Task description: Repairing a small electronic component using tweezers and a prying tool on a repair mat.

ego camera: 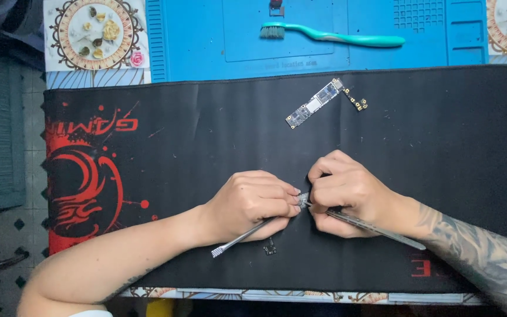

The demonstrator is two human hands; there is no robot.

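Hands [253,202] [344,194] mid-mat [441,176], circuit board [315,104] beyond

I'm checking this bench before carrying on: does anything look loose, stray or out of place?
A small dark part lies loose on the black mat, just below the left hand. The bare circuit board lies askew near the mat's far edge. A toothbrush on a repair bench looks odd.
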